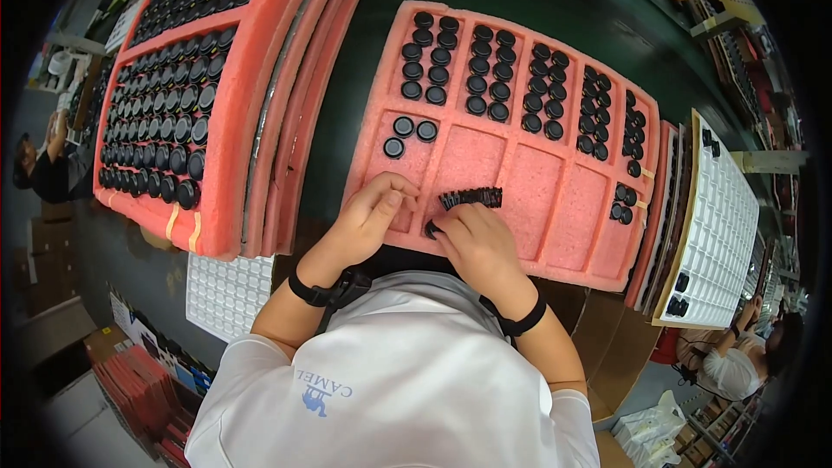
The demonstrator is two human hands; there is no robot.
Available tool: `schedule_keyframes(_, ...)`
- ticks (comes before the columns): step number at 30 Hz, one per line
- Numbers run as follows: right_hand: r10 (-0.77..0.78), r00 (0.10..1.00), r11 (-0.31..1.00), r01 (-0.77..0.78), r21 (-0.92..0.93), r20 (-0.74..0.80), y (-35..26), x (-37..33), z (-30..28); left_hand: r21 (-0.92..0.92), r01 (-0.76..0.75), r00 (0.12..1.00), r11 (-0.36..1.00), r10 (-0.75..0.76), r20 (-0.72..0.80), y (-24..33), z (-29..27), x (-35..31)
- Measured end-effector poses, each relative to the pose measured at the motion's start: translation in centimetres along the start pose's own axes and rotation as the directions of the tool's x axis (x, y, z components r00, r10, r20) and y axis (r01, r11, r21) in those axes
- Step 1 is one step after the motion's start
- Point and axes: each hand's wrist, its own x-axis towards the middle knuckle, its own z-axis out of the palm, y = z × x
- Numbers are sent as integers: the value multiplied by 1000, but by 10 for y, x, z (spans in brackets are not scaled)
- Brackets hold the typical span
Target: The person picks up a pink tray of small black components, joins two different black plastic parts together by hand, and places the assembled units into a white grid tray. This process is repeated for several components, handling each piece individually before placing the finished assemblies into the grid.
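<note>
A pink foam tray with rectangular pockets lies in front of me on the dark green table. Its far pockets hold rows of small black round parts. My right hand grips a stacked row of black round parts lying sideways in a near pocket. My left hand rests on the tray's near left pocket, fingers curled down onto the foam, nothing visible in it. Three loose black parts sit just beyond my left hand.
A stack of pink foam trays filled with black parts stands at the left. A white gridded tray with a few black parts lies at the right, another white one at lower left. Other people sit at far left and lower right.
</note>
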Motion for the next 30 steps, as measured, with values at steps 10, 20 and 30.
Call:
schedule_keyframes(10, 27, 997, 1000, -26, -14, 76, -3, -1, 2, -5, 53, 998, 999, -53, 36, 3, 2, -2)
schedule_keyframes(20, 295, 950, 729, -155, 667, -102, -18, 0, -54, -188, -156, 969, 970, 187, 163, 52, 35, 10)
schedule_keyframes(30, 329, 944, 247, -54, 967, -31, -12, -12, -70, -529, 4, 961, 848, 143, 238, 63, 49, 21)
